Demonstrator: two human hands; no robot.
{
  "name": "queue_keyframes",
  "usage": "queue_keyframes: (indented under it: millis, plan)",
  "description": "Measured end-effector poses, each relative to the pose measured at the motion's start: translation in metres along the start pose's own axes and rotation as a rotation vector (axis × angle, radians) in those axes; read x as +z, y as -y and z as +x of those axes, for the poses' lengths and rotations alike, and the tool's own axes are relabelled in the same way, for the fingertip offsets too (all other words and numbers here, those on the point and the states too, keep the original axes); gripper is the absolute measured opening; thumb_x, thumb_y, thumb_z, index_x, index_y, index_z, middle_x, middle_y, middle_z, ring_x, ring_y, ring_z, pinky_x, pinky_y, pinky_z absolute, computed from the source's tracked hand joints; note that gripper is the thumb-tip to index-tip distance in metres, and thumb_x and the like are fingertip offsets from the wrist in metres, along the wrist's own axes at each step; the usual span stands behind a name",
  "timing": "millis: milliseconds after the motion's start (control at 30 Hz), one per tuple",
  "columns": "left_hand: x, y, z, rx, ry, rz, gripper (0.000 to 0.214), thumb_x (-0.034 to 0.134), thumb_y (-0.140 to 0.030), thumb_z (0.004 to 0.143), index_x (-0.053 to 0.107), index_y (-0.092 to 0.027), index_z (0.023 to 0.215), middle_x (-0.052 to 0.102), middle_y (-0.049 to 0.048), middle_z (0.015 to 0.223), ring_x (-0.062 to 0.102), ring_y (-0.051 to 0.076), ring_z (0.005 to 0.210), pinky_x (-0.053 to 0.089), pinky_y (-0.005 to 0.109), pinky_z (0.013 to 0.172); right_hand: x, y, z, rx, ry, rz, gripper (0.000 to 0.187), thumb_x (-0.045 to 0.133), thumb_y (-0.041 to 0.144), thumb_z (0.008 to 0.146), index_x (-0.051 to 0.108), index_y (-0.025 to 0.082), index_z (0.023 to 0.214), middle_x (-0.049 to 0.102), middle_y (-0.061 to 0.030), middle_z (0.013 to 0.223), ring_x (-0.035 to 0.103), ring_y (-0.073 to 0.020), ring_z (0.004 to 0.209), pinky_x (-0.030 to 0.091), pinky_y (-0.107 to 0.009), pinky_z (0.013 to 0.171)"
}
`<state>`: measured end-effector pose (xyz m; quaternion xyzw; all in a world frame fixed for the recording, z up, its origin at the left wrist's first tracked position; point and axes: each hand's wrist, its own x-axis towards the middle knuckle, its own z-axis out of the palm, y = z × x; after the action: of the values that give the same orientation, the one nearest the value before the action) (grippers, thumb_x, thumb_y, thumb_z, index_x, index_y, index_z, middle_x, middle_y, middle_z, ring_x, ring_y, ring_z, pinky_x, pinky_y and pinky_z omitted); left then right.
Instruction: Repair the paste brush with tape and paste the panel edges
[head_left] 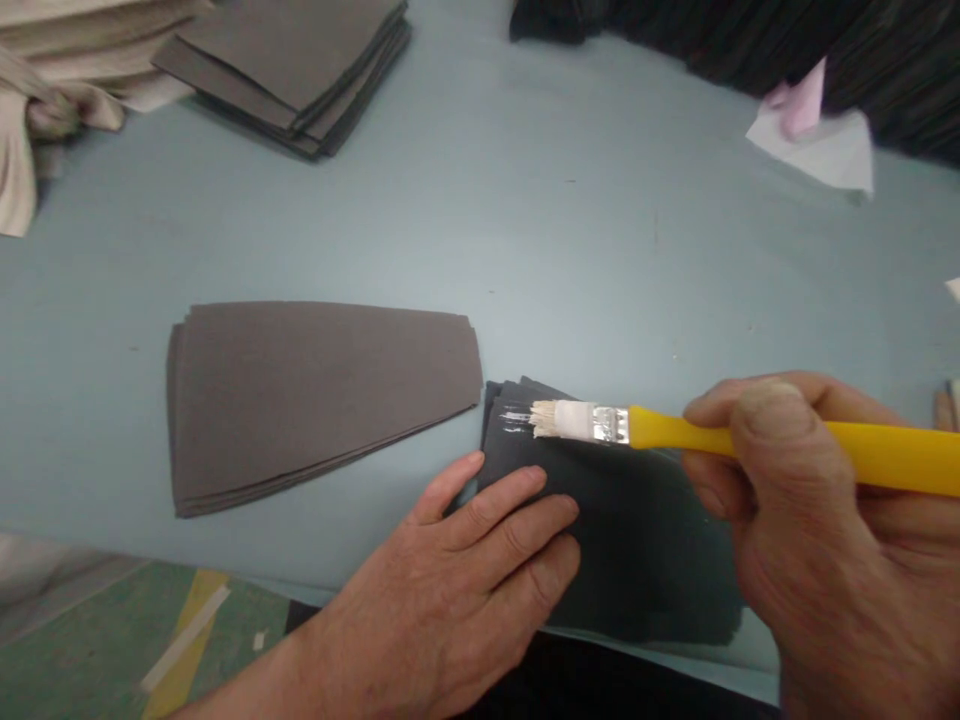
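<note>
My right hand [817, 540] is closed around the yellow handle of a small brush [675, 430]. Its white bristles touch the far left corner of a dark fabric piece [630, 540], where a streak of white glue shows. This piece lies at the table's front edge, on top of others like it. My left hand [465, 570] lies flat on the piece's left part, fingers stretched out and pressing it down. Left of it a stack of grey wedge-shaped foam pieces [315, 400] rests on the pale blue table [570, 230].
A second pile of grey pieces [300, 70] sits at the back left, beside beige cloth [52, 70]. Black fabric [825, 50] and a white and pink scrap [817, 130] lie at the back right. A green floor with a yellow line [180, 640] shows below the table edge.
</note>
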<state>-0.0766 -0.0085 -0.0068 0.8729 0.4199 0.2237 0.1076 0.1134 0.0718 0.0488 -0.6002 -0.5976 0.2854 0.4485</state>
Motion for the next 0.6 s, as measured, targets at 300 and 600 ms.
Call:
queue_keyframes:
  millis: [300, 600]
  plan:
    - [-0.01, -0.004, 0.004, -0.061, -0.07, -0.13, 0.029, 0.066, -0.037, 0.103, 0.068, -0.02, 0.126, 0.072, 0.0, 0.14, 0.051, 0.02, 0.145, 0.007, 0.037, 0.135, -0.007, 0.002, 0.003, -0.099, -0.109, 0.157, 0.023, 0.063, 0.033, 0.099, 0.069, 0.026, 0.077, 0.054, 0.003, 0.067, 0.043, -0.0104, 0.044, 0.03, -0.031, 0.039]
    - [-0.01, -0.003, 0.026, -0.005, -0.117, -0.088, 0.022, 0.057, -0.015, 0.104, 0.067, -0.014, 0.123, 0.074, 0.0069, 0.131, 0.061, 0.023, 0.128, 0.039, 0.039, 0.122, -0.016, -0.001, 0.001, -0.106, -0.089, 0.243, 0.007, 0.07, 0.026, 0.096, 0.072, 0.025, 0.09, 0.059, 0.0036, 0.067, 0.055, -0.0131, 0.053, 0.04, -0.03, 0.047]
